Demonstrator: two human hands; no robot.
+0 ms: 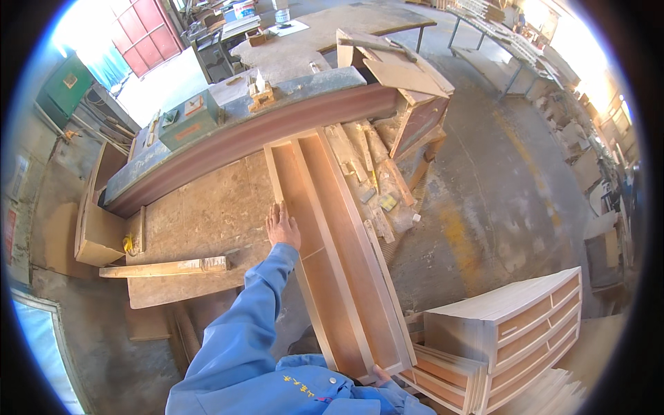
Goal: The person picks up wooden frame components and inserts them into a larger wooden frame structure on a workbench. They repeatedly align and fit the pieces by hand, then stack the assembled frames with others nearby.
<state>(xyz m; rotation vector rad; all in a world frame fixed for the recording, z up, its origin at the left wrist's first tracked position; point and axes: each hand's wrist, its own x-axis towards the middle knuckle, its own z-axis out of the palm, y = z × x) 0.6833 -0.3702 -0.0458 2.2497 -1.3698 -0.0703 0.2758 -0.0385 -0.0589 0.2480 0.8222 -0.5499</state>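
A long wooden frame (319, 200) with two recessed panels and a middle rail runs from my body onto the workbench. My left hand (282, 228) lies on its left side rail, fingers stretched out and pointing to the far end. At the near end my right hand (380, 374) grips the frame's end rail; only part of it shows, and the fingers below the rail are hidden. The frame's far end rests on the bench by a long raised beam, while its near end reaches past the bench toward my waist.
The workbench (200, 207) carries a loose wooden bar (166, 268), a long beam (263, 114), a green box (191, 119) and wood strips (363, 149). A brown cabinet piece (418, 114) stands at the far right corner. An unfinished drawer cabinet (505, 332) stands at the near right.
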